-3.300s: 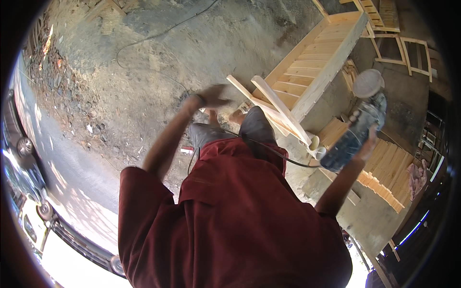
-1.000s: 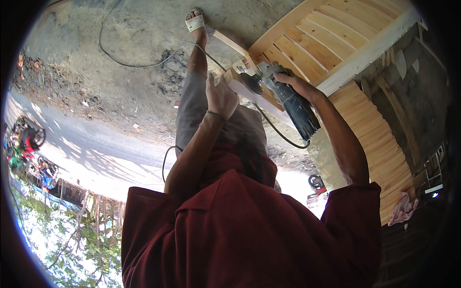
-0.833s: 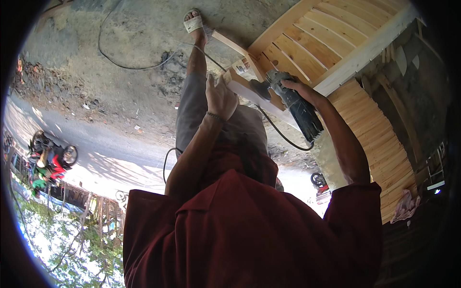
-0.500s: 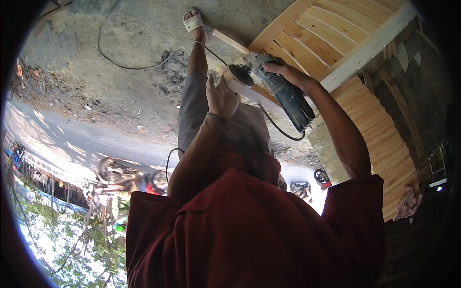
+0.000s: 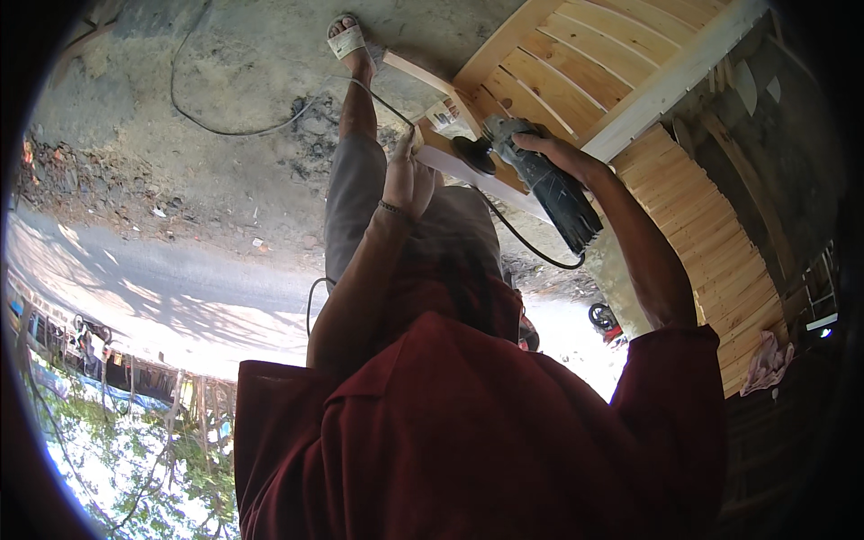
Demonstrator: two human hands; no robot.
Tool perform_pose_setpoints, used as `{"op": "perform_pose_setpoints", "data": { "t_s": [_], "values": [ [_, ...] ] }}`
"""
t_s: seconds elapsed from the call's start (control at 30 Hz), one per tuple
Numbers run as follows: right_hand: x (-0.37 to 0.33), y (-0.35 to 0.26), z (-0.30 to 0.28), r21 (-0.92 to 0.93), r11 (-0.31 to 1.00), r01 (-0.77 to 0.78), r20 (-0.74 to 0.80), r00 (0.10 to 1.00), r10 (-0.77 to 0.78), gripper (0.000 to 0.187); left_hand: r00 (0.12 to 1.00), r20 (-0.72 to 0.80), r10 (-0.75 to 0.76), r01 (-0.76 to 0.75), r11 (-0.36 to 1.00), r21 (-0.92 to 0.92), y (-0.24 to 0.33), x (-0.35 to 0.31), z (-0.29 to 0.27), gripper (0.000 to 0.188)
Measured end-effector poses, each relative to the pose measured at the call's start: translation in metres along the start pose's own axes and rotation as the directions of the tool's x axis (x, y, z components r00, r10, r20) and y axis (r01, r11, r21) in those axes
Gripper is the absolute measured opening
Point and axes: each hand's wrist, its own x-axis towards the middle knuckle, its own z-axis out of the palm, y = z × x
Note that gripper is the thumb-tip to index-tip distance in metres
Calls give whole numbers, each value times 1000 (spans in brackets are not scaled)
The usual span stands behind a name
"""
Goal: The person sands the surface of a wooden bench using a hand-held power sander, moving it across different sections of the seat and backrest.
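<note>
My right hand is wrapped round the head end of a black and grey angle grinder. Its round dark disc is beside the upper face of a wooden board; I cannot tell whether they touch. My left hand, a bracelet at its wrist, grips the near-left end of that board, with the thumb up along the end and the other fingers partly hidden. From the grinder's rear a black cord loops back below the board.
A slatted wooden panel with a pale frame rail lies at the upper right. Below it is a stack of wooden strips. A cable trails over the rough ground, and a pink cloth hangs at the right.
The grinder has shifted right, its disc moving away from the board's end. My left hand has moved slightly left and closed on that end. Passing motorbikes at the lower left have left view.
</note>
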Motion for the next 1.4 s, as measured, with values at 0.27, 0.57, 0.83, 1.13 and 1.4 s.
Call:
{"op": "perform_pose_setpoints", "data": {
  "t_s": [0.27, 0.57, 0.83, 1.13, 1.4],
  "values": [
    [5, 37, -25, 14, 993, -119, -20, 993, 119, 61, 996, -86, -12, 11, 1000, -7, 2, -1, -3, 44],
    [-13, 38, -22, 77, 992, -105, -93, 989, 112, 56, 993, -114, 38, -36, 999, 25, 2, -8, 13, 45],
    [2, 51, -33, 127, 977, -174, -61, 981, 183, 55, 994, -110, 25, -22, 999, 32, 1, -6, 7, 43],
    [-1, 49, -31, 133, 978, -158, -50, 985, 166, 51, 987, -160, 21, -18, 1000, 21, 2, -6, 10, 43],
    [-12, 49, -26, 129, 978, -165, -46, 984, 173, 52, 992, -119, 41, -38, 999, 28, 2, -6, 9, 44]
  ]
}}
